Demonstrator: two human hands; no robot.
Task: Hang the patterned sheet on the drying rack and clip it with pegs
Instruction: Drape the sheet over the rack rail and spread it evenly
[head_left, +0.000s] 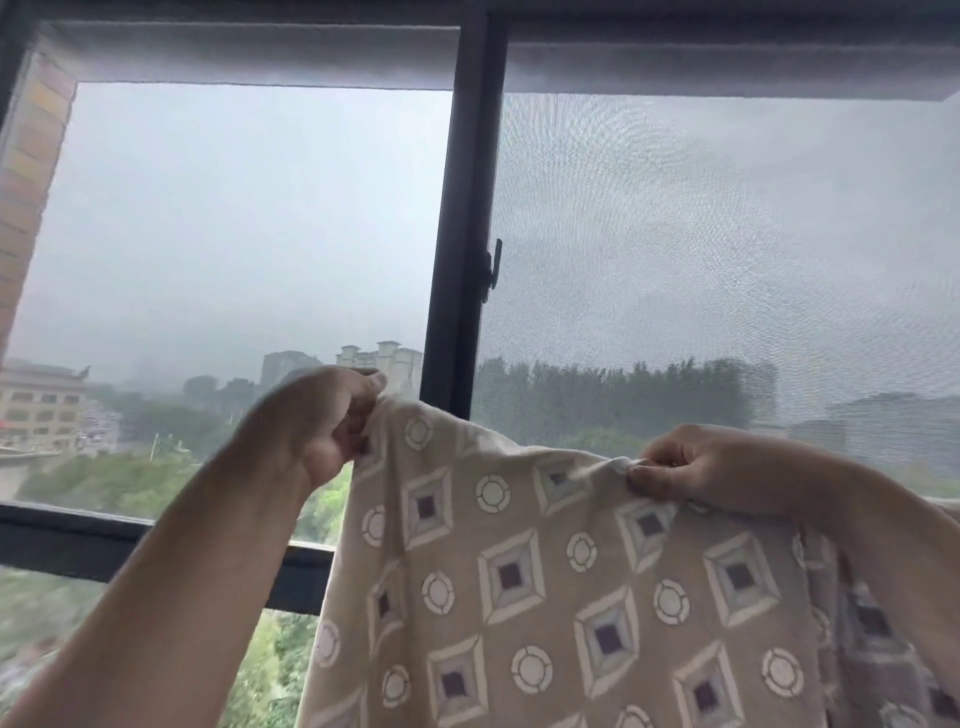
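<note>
Two bare hands hold a patterned sheet (519, 571) up in front of a dark-framed window (462, 156), high above a hazy town, as I watch through the head camera. The left hand (332, 421) has its fingers curled tight around a bunched corner of the cloth, thumb on top, and is the higher of the two. The right hand (685, 467) pinches the top edge between its thumb and curled fingers, lower and well apart from the left. The edge between them runs left to right across my view, sloping down toward the right with a slight sag in the middle. From that edge the sheet hangs straight down and runs out of the bottom of the picture, so I cannot tell its full length or which way its long side lies. The cloth is beige, printed with white-edged diamonds around dark square centres and with white ringed circles (a greyer fold of it shows below the right forearm). Behind the sheet, the upright post (457, 260) of the window carries a small latch (492, 270). A mesh screen (727, 234) covers the pane to the right. A dark rail (130, 540) crosses low on the left, passing behind the left forearm. A brick wall (26, 197) edges the far left. Outside, pale buildings (41, 400) and trees (623, 389) stand under a grey sky.
</note>
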